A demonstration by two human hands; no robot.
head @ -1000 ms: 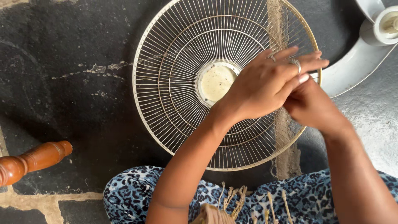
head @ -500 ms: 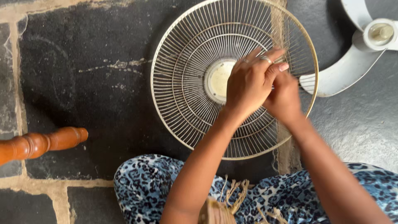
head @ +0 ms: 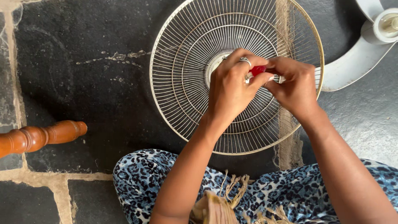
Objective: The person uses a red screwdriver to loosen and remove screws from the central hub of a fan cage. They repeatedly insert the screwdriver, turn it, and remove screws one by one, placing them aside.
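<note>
I sit on a dark stone floor (head: 83,83) of large slabs with pale mortar joints running down the left edge and across the lower left of the frame. A round wire fan guard (head: 186,62) lies flat on it in the upper middle. A white fan blade piece (head: 352,62) lies on the stone at the upper right, just beside the guard's rim. A turned wooden leg (head: 39,136) lies at the left edge, well apart from the guard.
</note>
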